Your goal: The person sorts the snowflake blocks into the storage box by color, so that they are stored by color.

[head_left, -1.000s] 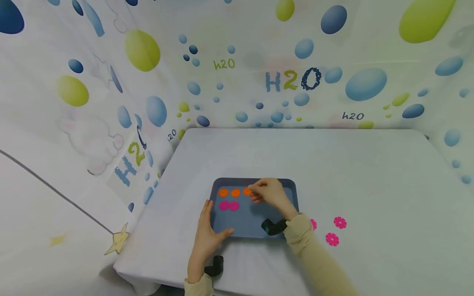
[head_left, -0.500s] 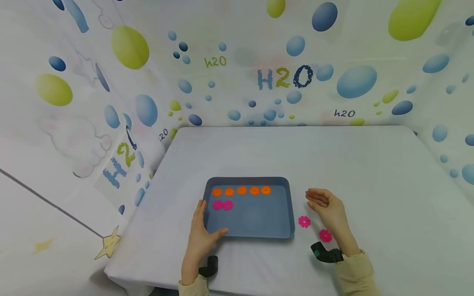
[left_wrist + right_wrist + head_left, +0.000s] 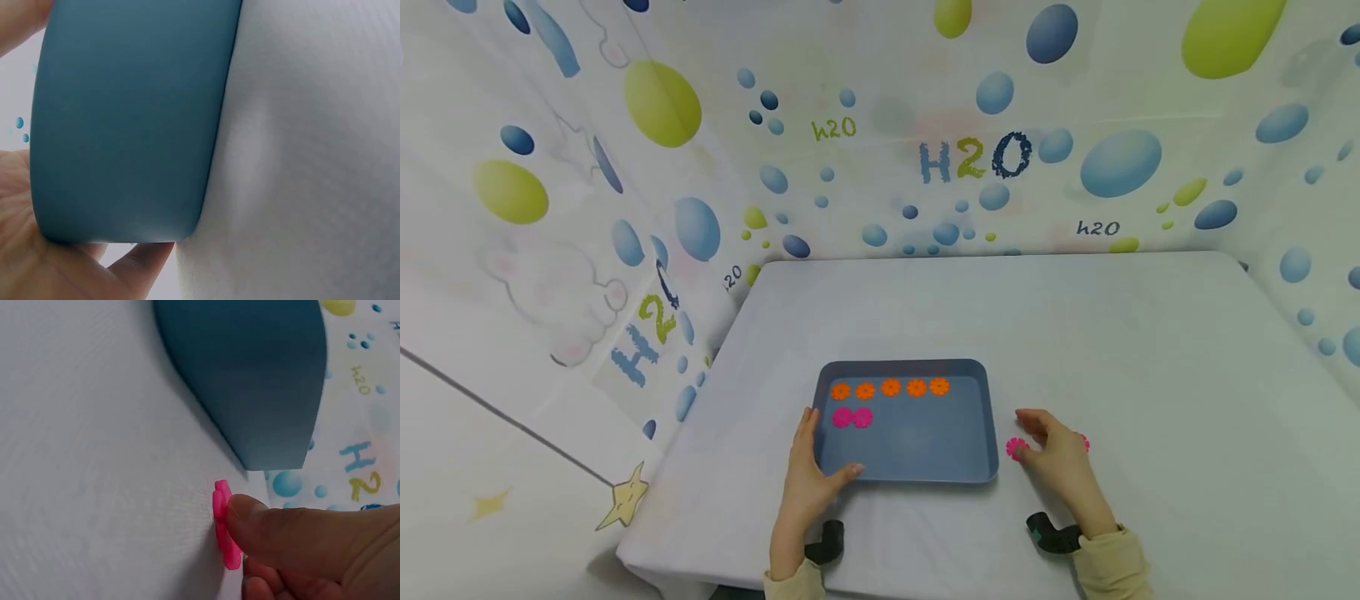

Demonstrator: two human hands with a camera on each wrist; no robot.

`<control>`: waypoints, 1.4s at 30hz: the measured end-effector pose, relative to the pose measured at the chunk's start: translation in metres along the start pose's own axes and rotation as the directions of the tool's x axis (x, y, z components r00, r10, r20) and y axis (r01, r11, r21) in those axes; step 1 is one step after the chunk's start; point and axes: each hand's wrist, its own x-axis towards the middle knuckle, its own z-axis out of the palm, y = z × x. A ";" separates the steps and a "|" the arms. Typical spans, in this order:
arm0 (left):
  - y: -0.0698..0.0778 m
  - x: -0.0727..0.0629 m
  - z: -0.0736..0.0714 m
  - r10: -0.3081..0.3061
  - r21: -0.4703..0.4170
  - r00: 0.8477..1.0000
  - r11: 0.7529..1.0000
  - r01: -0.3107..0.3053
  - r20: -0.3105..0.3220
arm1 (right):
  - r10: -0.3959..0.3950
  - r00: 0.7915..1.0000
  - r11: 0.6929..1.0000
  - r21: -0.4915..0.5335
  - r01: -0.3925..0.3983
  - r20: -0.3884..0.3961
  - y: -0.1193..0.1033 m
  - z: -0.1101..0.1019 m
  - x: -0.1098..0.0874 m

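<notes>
In the head view a grey-blue tray (image 3: pixel 925 450) stands on the table. My left hand (image 3: pixel 807 475) spreads around its near left corner, fingers along the left side and thumb at the front rim; the left wrist view shows the tray wall (image 3: pixel 125 137) against this hand. To the right of the tray, my right hand (image 3: pixel 1060 462) reaches down to a pink flower-shaped piece (image 3: pixel 1013 445). The thumb touches this pink piece (image 3: pixel 220 515) in the right wrist view, while the index finger stands apart from it in the head view. Another pink piece (image 3: pixel 1086 442) shows partly behind the hand.
Several orange flower-shaped pieces (image 3: pixel 891 387) form a row along the tray's far side. Below its left end lie two pink flower-shaped pieces (image 3: pixel 852 417), edges meeting. A white cloth covers the table (image 3: pixel 1000 308), and a patterned wall covering (image 3: pixel 880 167) rises behind it.
An orange piece under my right hand now lies in the tray's row, which has grown by half a second ago. My right hand has moved right, then down to the pink piece. The left hand stays.
</notes>
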 end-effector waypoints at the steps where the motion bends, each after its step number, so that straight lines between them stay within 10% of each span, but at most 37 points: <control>1: 0.000 0.000 0.000 -0.004 -0.001 1.000 1.000 0.004 0.001 | -0.009 1.000 1.000 -0.023 0.009 -0.006 -0.001 0.000 0.000; 24: 0.002 -0.001 0.000 -0.006 -0.003 1.000 1.000 0.006 -0.003 | -0.033 0.999 0.986 -0.164 0.028 -0.030 -0.012 0.000 -0.003; 33: 0.000 -0.001 0.000 0.009 0.001 1.000 1.000 -0.009 -0.007 | 0.083 0.991 0.991 -0.110 -0.071 0.101 -0.013 -0.012 -0.006; 42: 0.000 -0.001 0.000 0.012 -0.004 1.000 1.000 -0.013 -0.010 | 0.058 0.998 0.987 0.149 -0.061 0.025 -0.046 -0.038 0.025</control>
